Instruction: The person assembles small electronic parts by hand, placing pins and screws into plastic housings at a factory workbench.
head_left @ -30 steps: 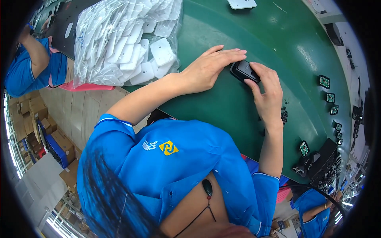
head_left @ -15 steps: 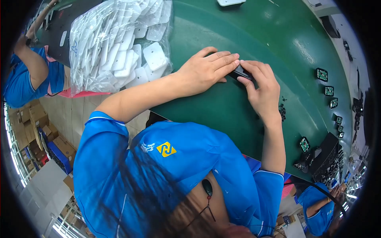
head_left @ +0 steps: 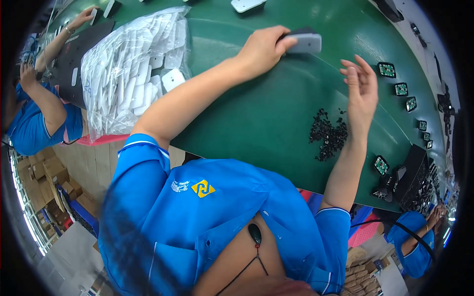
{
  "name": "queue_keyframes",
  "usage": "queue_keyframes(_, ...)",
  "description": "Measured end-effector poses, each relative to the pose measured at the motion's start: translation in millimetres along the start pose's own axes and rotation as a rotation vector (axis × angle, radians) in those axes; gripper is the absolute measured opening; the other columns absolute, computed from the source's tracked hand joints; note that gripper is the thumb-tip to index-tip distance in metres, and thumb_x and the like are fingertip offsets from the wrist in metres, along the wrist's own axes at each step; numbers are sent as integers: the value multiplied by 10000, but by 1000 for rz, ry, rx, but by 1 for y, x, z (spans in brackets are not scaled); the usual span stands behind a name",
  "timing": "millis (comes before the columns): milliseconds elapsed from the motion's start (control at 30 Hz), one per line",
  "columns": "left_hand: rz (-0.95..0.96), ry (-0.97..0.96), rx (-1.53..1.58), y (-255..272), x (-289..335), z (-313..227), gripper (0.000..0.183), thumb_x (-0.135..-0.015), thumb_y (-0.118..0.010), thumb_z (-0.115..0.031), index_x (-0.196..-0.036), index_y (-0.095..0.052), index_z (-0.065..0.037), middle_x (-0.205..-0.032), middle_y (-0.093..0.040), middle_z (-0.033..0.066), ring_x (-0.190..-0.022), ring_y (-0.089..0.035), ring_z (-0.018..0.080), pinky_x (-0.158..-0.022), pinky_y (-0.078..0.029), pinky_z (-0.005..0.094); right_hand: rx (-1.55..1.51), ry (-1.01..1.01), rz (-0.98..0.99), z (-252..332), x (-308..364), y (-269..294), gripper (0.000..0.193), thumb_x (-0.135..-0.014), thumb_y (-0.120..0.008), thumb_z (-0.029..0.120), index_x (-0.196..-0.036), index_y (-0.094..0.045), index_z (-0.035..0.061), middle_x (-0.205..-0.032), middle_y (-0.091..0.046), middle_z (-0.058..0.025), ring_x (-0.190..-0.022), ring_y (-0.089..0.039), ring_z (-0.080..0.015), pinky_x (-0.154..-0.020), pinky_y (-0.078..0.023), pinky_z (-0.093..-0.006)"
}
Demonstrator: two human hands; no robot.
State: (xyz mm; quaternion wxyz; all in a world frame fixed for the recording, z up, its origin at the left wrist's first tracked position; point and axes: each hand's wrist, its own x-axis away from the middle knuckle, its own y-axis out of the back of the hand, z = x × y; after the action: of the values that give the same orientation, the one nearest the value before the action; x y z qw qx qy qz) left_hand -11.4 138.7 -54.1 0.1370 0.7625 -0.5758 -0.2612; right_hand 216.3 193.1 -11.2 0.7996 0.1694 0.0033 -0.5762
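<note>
Left hand [head_left: 262, 50] grips one end of a grey-and-black case [head_left: 309, 43] over the surface's [head_left: 266, 113] far middle. Right hand [head_left: 363, 91] is empty, fingers loosely spread, beyond the small black parts [head_left: 327, 135]. Step, in my judgement: one-handed handling of the case; next move calls for a steady left grip.

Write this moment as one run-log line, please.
left hand: holding grey-and-black casing | right hand: open, apparently empty | green tabletop: scattered small black parts | toward left: clear bag of white plates
</note>
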Motion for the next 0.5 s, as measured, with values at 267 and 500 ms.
queue_keyframes(267,209,449,378,-19,-96,32,297,-977,-445,-220,-981,-558,55,-708,-649,129,-492,-593,169,-441,-476,276,45,-110,-216,-3,38,59,254,-938,-593,163,-1127,-601,-7,-1000,-657,-80,-898,-593,-111,-795,-463,-240)
queue_keyframes(500,186,396,126,-7,-93,29,345,-933,-513,-170,-1162,-462,83,-665,-637,135,-484,-585,170,-459,-473,292,544,-94,-69,-14,63,64,149,-842,-658,100,-981,-673,46,-931,-622,-57,-847,-585,-166,-719,-463,-274)
